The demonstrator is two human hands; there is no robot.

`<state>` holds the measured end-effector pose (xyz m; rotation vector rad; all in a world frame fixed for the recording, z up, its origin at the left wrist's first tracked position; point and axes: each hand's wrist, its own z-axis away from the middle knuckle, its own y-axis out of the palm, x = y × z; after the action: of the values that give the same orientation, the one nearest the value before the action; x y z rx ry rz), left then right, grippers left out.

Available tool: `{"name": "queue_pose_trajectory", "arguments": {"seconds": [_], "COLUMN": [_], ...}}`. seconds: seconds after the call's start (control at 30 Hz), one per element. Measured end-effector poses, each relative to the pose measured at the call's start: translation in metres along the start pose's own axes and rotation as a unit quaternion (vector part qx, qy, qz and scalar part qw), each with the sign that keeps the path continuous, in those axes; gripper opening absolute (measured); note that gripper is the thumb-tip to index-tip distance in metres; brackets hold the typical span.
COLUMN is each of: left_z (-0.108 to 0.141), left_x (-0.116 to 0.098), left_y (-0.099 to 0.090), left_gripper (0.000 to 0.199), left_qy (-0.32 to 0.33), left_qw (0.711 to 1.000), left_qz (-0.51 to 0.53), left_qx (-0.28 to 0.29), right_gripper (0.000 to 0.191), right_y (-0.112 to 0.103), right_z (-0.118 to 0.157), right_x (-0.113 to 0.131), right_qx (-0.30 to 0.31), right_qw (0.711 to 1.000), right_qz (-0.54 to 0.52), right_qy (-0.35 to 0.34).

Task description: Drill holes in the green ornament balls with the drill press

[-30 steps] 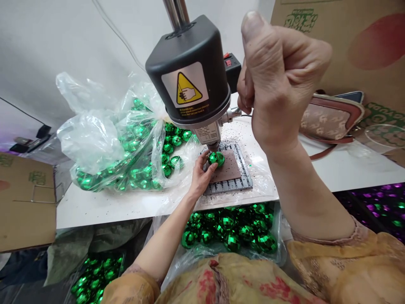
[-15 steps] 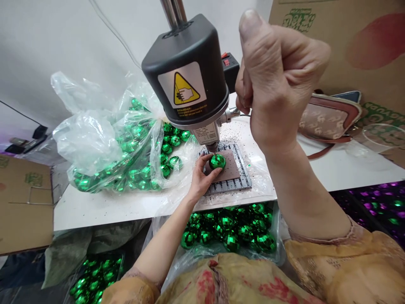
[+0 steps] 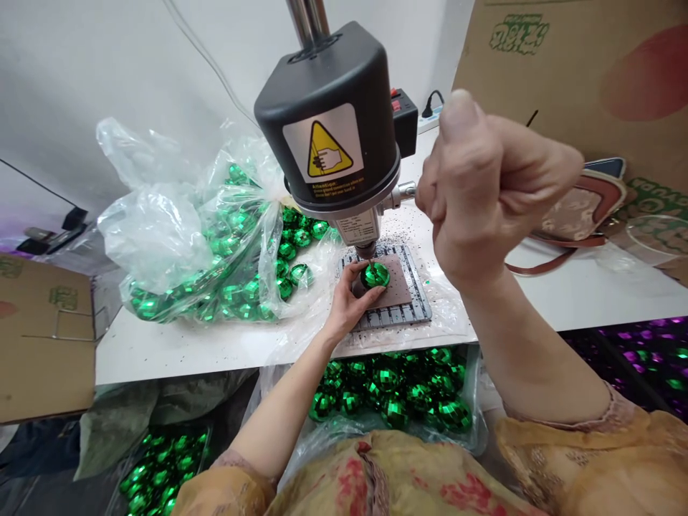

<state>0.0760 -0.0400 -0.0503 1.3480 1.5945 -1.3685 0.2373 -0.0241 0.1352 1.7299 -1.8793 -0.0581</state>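
A green faceted mirror ball (image 3: 377,274) sits under the bit of a black bench drill press (image 3: 327,122). My left hand (image 3: 352,294) holds the ball from the left, thumb in front and fingers behind, on a brown pad (image 3: 400,279) over the slotted metal base (image 3: 416,312). The bit meets the ball's top; how deep it goes I cannot tell. My right hand (image 3: 484,186) is closed in a fist at the press's right side, around its feed lever; the metal hub (image 3: 400,195) shows beside the fingers, while the grip itself is mostly hidden.
A clear plastic bag (image 3: 155,244) of green balls lies left on the white table (image 3: 177,351). Below the front edge is a bin (image 3: 473,387) of green balls. A handbag (image 3: 577,208) and cardboard box (image 3: 570,79) stand right. Dark shavings litter the base.
My right fist has come down and a little to the right. My left hand still holds the ball under the bit. The whole view has shifted slightly.
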Motion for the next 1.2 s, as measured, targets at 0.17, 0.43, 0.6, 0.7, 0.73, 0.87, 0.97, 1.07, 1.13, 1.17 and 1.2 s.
{"name": "queue_pose_trajectory", "arguments": {"seconds": [0.17,0.43,0.6,0.7,0.73,0.87,0.97,1.07,1.13,1.17,1.2], "left_z": [0.0,0.001,0.001,0.001,0.001,0.002,0.002,0.003,0.002,0.002,0.001], "left_x": [0.0,-0.001,-0.003,-0.004,-0.004,-0.004,-0.005,-0.005,-0.005,-0.005,-0.006], "left_y": [0.0,0.002,0.002,0.003,0.003,0.003,0.003,0.004,0.004,0.005,0.005], "left_gripper": [0.055,0.056,0.054,0.054,0.054,0.054,0.056,0.057,0.057,0.056,0.056], "left_qy": [0.008,0.008,0.01,0.011,0.01,0.003,0.0,-0.004,-0.007,-0.008,-0.01], "left_qw": [1.0,1.0,1.0,1.0,1.0,1.0,1.0,1.0,1.0,1.0,0.999], "left_qz": [0.004,-0.001,-0.015,-0.013,-0.011,0.003,0.021,0.021,0.009,0.003,0.0], "left_qx": [0.005,-0.006,-0.024,-0.026,-0.026,-0.021,-0.015,-0.017,-0.024,-0.028,-0.033], "right_gripper": [0.06,0.055,0.051,0.052,0.052,0.048,0.046,0.048,0.051,0.053,0.056], "right_y": [-0.011,-0.02,-0.026,-0.027,-0.027,-0.029,-0.033,-0.032,-0.025,-0.019,-0.013], "right_z": [0.016,0.025,0.034,0.037,0.037,0.04,0.045,0.044,0.036,0.029,0.021], "right_x": [-0.009,-0.022,-0.025,-0.025,-0.025,-0.031,-0.04,-0.037,-0.026,-0.02,-0.013], "right_qx": [0.0,0.013,0.032,0.034,0.034,0.037,0.048,0.055,0.037,0.017,0.0], "right_qw": [0.999,0.996,0.993,0.993,0.993,0.989,0.982,0.98,0.991,0.996,0.998], "right_qz": [0.026,0.019,0.0,0.007,0.012,0.004,-0.025,-0.04,-0.001,0.027,0.046], "right_qy": [-0.028,-0.084,-0.117,-0.117,-0.116,-0.14,-0.182,-0.188,-0.125,-0.083,-0.038]}}
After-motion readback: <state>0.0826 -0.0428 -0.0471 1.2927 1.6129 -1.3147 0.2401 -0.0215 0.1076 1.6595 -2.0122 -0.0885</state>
